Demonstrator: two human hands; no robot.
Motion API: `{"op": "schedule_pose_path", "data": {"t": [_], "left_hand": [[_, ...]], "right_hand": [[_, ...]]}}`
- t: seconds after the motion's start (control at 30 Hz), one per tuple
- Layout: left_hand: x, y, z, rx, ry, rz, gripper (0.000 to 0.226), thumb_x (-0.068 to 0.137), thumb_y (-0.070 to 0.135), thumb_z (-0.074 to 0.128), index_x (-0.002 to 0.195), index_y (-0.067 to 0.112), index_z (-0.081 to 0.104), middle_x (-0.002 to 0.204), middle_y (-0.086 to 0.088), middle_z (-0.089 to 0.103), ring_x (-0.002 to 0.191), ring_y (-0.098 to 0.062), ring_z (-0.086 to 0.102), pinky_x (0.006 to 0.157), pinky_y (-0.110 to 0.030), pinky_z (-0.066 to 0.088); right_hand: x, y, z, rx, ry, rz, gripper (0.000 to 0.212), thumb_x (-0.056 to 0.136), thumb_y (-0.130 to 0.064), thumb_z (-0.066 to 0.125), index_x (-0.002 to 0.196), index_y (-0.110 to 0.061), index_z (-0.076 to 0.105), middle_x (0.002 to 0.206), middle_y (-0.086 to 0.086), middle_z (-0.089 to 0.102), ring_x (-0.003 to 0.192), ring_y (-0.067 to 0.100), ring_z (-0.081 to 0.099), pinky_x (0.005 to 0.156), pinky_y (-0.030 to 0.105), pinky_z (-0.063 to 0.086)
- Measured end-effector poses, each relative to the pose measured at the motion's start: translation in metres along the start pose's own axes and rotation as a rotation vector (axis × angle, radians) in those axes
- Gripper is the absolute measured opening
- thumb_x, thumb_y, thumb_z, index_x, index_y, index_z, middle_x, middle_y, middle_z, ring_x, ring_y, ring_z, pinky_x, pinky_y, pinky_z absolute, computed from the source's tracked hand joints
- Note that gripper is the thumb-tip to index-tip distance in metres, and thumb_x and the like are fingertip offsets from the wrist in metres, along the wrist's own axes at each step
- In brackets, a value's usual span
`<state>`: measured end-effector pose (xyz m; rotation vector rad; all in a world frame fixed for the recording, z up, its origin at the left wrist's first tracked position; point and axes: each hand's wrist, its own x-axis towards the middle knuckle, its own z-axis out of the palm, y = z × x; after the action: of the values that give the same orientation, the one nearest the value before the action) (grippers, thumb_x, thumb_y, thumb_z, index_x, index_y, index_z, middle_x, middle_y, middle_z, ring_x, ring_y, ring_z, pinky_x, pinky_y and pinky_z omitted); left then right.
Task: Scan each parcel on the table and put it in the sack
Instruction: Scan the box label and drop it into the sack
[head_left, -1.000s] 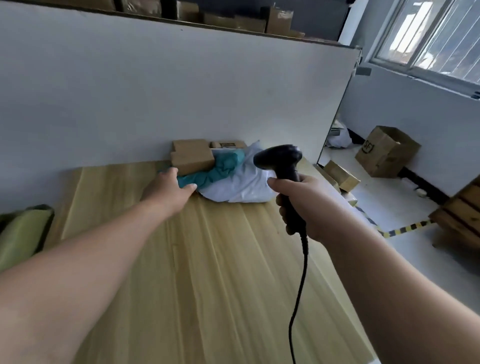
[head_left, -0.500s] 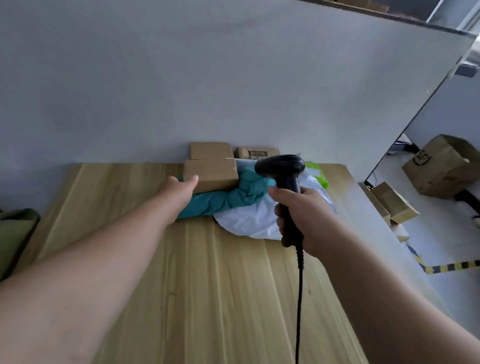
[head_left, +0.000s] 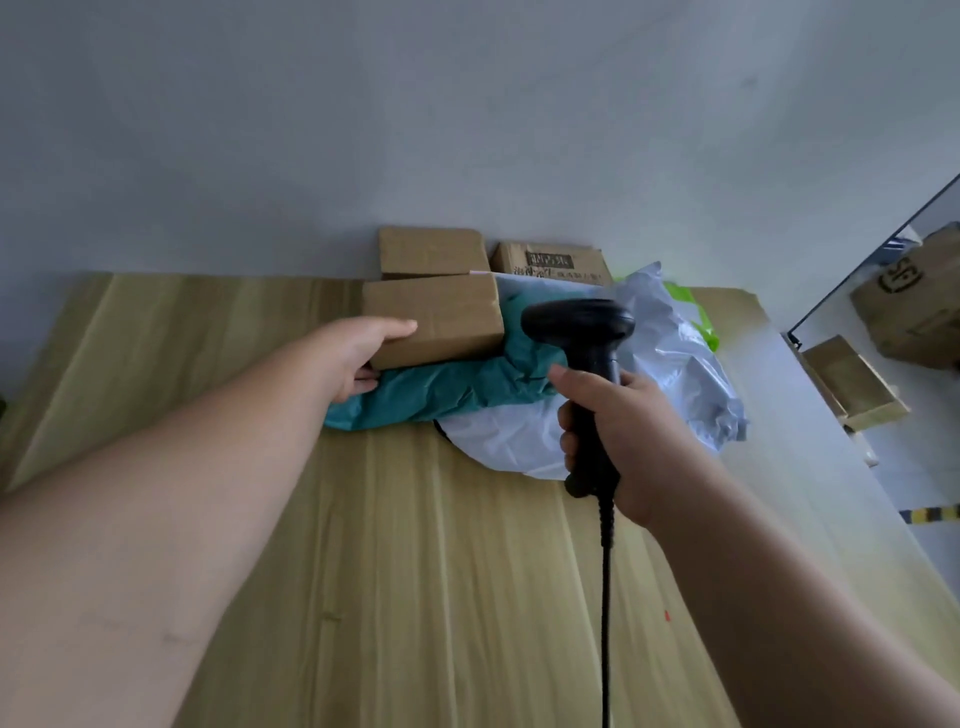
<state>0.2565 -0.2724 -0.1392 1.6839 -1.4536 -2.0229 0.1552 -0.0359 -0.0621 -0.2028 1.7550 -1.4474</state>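
Risk: left hand (head_left: 363, 358) has the box (head_left: 447, 317) by its left end only, thumb on top, fingers curled under. On lift it could tip, or drag the teal bag (head_left: 452, 389) beneath it. No label visible, so the scan may miss. Plain brown cardboard, taped, at 12 o'clock on the table (head_left: 415, 571). Right hand (head_left: 618, 431) wrapped round the scanner (head_left: 576, 322) at 1 o'clock.
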Motion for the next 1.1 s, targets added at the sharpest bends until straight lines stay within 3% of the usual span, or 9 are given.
{"op": "schedule_pose_path", "data": {"t": [0.17,0.27,0.4,0.5,0.63,0.8,0.9,1.03,1.1], "left_hand": [[-0.027,-0.007,-0.005,-0.142,-0.069,0.034,0.011,0.08,0.006,0.068,0.084,0.013,0.06,0.087,-0.005,0.062,0.08,-0.015,0.058,0.068,-0.026,0.05],[-0.065,-0.015,-0.008,-0.14,-0.092,0.141,0.02,0.077,-0.006,0.068,0.091,0.007,0.061,0.086,-0.006,0.065,0.081,-0.016,0.061,0.073,-0.025,0.052],[-0.131,-0.036,-0.002,-0.018,0.0,0.364,0.059,0.071,-0.011,0.073,0.123,0.003,0.048,0.11,-0.008,0.062,0.101,-0.021,0.061,0.09,-0.032,0.051],[-0.186,-0.058,0.006,0.19,0.131,0.629,0.064,0.066,-0.006,0.078,0.115,0.014,0.043,0.096,0.007,0.055,0.084,-0.004,0.055,0.072,-0.01,0.044],[-0.25,-0.089,0.021,0.493,0.234,0.849,0.06,0.066,0.003,0.075,0.11,0.025,0.041,0.11,-0.003,0.046,0.09,-0.019,0.052,0.072,-0.024,0.038],[-0.318,-0.117,0.042,0.662,0.163,1.073,0.057,0.072,0.01,0.071,0.114,0.03,0.039,0.117,0.006,0.029,0.094,-0.016,0.053,0.074,-0.013,0.04],[-0.348,-0.124,0.048,0.503,0.012,0.961,0.055,0.07,0.021,0.076,0.102,0.038,0.036,0.114,0.007,0.028,0.101,-0.007,0.048,0.076,-0.001,0.038],[-0.382,-0.126,0.053,-0.007,0.025,0.695,0.03,0.083,0.035,0.065,0.104,0.023,0.046,0.119,-0.01,0.052,0.102,-0.022,0.057,0.084,-0.034,0.05],[-0.398,-0.125,0.049,-0.154,0.026,0.503,0.028,0.091,0.034,0.06,0.11,0.019,0.048,0.111,-0.009,0.062,0.09,-0.019,0.061,0.075,-0.033,0.052]], "right_hand": [[-0.016,-0.002,-0.007,0.016,0.021,-0.006,0.026,0.089,-0.025,0.071,0.081,-0.015,0.049,0.056,0.002,0.051,0.041,0.019,0.042,0.042,0.026,0.036],[-0.036,-0.005,-0.008,0.026,0.006,-0.03,0.024,0.089,-0.024,0.071,0.082,-0.014,0.051,0.057,0.002,0.051,0.042,0.018,0.043,0.041,0.027,0.037],[-0.07,-0.012,-0.012,0.059,0.013,-0.087,0.021,0.09,-0.023,0.07,0.084,-0.014,0.052,0.059,0.002,0.054,0.043,0.016,0.048,0.041,0.026,0.038],[-0.102,-0.011,-0.015,0.072,0.038,-0.14,0.019,0.09,-0.027,0.071,0.09,-0.013,0.059,0.065,0.004,0.061,0.047,0.016,0.057,0.044,0.027,0.042],[-0.148,0.001,-0.018,0.11,0.061,-0.148,0.022,0.089,-0.033,0.07,0.097,-0.015,0.062,0.085,0.008,0.064,0.066,0.025,0.065,0.051,0.03,0.045],[-0.201,0.017,-0.025,0.103,0.076,-0.21,0.031,0.079,-0.039,0.076,0.096,-0.016,0.063,0.083,0.007,0.066,0.066,0.025,0.06,0.056,0.032,0.048],[-0.225,0.025,-0.035,0.094,0.061,-0.23,0.032,0.077,-0.036,0.079,0.096,-0.015,0.064,0.084,0.01,0.068,0.066,0.026,0.061,0.053,0.032,0.048],[-0.252,0.035,-0.048,0.103,0.003,-0.204,0.028,0.081,-0.028,0.077,0.1,-0.013,0.063,0.085,0.012,0.065,0.066,0.028,0.058,0.051,0.033,0.046],[-0.263,0.039,-0.052,0.093,-0.043,-0.212,0.028,0.082,-0.027,0.076,0.102,-0.013,0.062,0.083,0.011,0.065,0.062,0.026,0.058,0.051,0.035,0.046]]}}
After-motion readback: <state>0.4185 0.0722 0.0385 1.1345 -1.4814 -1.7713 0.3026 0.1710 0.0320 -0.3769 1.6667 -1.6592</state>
